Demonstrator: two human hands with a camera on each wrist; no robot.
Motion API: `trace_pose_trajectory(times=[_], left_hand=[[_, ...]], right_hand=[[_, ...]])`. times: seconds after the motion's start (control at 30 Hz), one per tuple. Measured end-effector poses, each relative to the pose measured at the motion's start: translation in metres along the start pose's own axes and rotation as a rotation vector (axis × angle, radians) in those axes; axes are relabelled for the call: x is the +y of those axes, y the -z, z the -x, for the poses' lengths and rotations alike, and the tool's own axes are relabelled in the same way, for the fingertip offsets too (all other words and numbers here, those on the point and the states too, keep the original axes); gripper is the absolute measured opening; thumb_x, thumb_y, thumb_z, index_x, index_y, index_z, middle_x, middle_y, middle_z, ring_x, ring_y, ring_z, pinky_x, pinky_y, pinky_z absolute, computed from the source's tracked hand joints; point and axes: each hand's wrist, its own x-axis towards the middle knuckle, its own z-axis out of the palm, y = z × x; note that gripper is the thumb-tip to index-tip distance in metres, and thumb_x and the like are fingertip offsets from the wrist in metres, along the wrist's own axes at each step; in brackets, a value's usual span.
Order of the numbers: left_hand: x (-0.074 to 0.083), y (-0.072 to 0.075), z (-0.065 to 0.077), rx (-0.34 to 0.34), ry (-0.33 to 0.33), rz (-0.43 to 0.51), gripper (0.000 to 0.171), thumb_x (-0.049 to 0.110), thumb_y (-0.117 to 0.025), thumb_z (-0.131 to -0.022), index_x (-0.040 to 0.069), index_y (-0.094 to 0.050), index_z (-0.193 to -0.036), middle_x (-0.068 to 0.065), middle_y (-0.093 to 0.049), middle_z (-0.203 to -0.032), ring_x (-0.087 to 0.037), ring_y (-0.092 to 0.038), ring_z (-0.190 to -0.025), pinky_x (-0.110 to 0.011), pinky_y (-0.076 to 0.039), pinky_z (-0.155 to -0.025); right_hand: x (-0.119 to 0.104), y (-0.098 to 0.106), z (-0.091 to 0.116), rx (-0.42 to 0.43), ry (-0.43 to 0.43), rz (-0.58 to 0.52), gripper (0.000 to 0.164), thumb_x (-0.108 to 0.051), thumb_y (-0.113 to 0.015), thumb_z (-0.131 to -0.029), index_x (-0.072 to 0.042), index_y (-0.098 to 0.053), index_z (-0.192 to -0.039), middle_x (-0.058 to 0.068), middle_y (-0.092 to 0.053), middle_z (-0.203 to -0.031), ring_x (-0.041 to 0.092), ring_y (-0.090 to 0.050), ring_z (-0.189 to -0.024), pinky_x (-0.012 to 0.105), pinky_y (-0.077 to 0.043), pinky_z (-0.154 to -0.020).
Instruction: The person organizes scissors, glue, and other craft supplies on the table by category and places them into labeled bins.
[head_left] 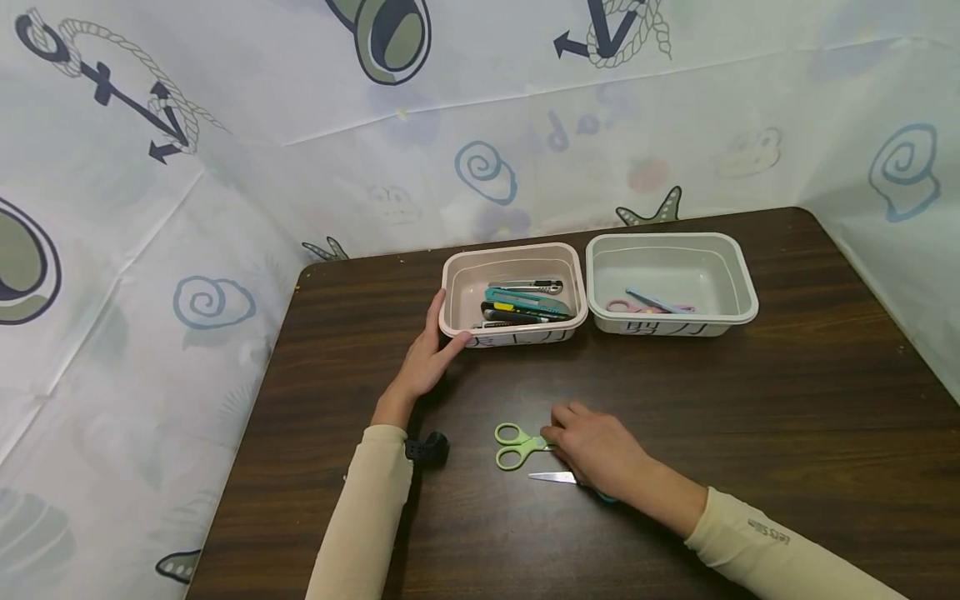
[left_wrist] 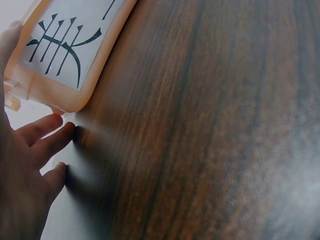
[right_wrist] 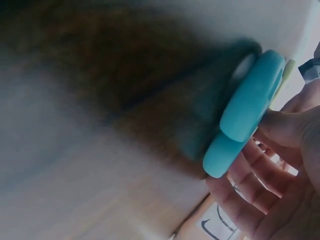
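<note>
My left hand (head_left: 426,360) rests at the near left corner of a pink bin (head_left: 450,265). Its thumb lies at the front rim and its fingers reach along the left side; the left wrist view has this hand (left_wrist: 35,160) beside the labelled wall. On the table, my right hand (head_left: 600,446) pinches green-handled scissors (head_left: 517,457) near the pivot, covering most of their blades. Below that hand lie teal-handled scissors (head_left: 553,477), blade pointing left. Their teal handle (right_wrist: 247,107) looms large before the right hand (right_wrist: 270,185) in the right wrist view.
Several utility knives (head_left: 525,310) lie inside the pink bin. Close to its right stands a grey-white bin (head_left: 667,242) holding pink-handled scissors (head_left: 626,307) and a light blue slim item (head_left: 651,298). Both bins sit toward the back of the dark wooden table (head_left: 787,417), before a patterned curtain (head_left: 420,167).
</note>
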Motion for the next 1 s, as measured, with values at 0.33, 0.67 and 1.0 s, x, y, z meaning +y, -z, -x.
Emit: trace_pose_trajectory(times=[0.33, 0.67, 1.0], left_hand=[[0.000, 0.000, 0.002, 0.000, -0.008, -0.002, 0.084, 0.060, -0.057, -0.092, 0.052, 0.000, -0.153, 0.002, -0.025, -0.159, -0.028, -0.036, -0.138, -0.060, -0.029, -0.106], [0.000, -0.001, 0.001, 0.006, -0.014, 0.003, 0.083, 0.059, -0.057, -0.092, 0.051, -0.001, -0.153, 0.002, -0.026, -0.159, -0.028, -0.037, -0.138, -0.059, -0.029, -0.106], [0.002, 0.001, 0.002, -0.001, -0.023, 0.008, 0.083, 0.058, -0.056, -0.093, 0.048, -0.001, -0.154, -0.002, -0.028, -0.158, -0.029, -0.039, -0.137, -0.060, -0.030, -0.105]], right_hand=[[-0.001, 0.001, 0.003, -0.006, -0.004, 0.009, 0.008, -0.009, -0.067, -0.091, -0.016, -0.070, -0.092, -0.004, -0.051, -0.087, 0.014, -0.047, -0.073, 0.026, -0.040, -0.048], [0.001, 0.012, 0.011, -0.023, -0.002, -0.009, 0.009, -0.009, -0.070, -0.088, -0.017, -0.069, -0.090, -0.005, -0.051, -0.084, 0.012, -0.048, -0.074, 0.025, -0.041, -0.048], [0.011, 0.028, 0.025, -0.044, -0.048, -0.094, 0.016, -0.011, -0.075, -0.085, -0.017, -0.070, -0.098, -0.007, -0.055, -0.087, 0.009, -0.054, -0.076, 0.025, -0.044, -0.051]])
